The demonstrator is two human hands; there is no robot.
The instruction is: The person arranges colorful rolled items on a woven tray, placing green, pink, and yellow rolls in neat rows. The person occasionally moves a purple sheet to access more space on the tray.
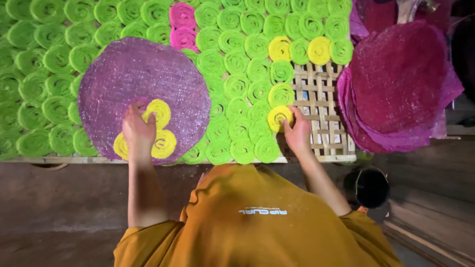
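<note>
Down the middle of the frame, the head camera looks over an orange shirt [257, 222] onto a bamboo rack [321, 99] covered with coiled spirals.

At lower left, the left hand [138, 129] rests on a round purple sheet [143, 84] lying over the green spirals [237, 59]. Its fingers are curled down onto a small cluster of yellow spirals [161, 129] sitting on the sheet's lower edge; the fingertips touch the top coil, though whether they pinch it or just press it I cannot tell.

Right of centre, the right hand [298, 133] is at the rack's near edge, fingers bent narrowly around a single yellow spiral [278, 116], holding it just where the green rows end and the bare bamboo lattice begins. That coil touches the green ones to its left.

Higher up, two more yellow coils [299, 49] sit among the green near the upper middle, and two pink spirals [182, 25] lie at the top, just above the purple sheet.

On the right side, a stack of dark magenta sheets [401, 84] overlaps the rack's end. Below it, at lower right, a dark bucket [368, 187] stands on the floor.
</note>
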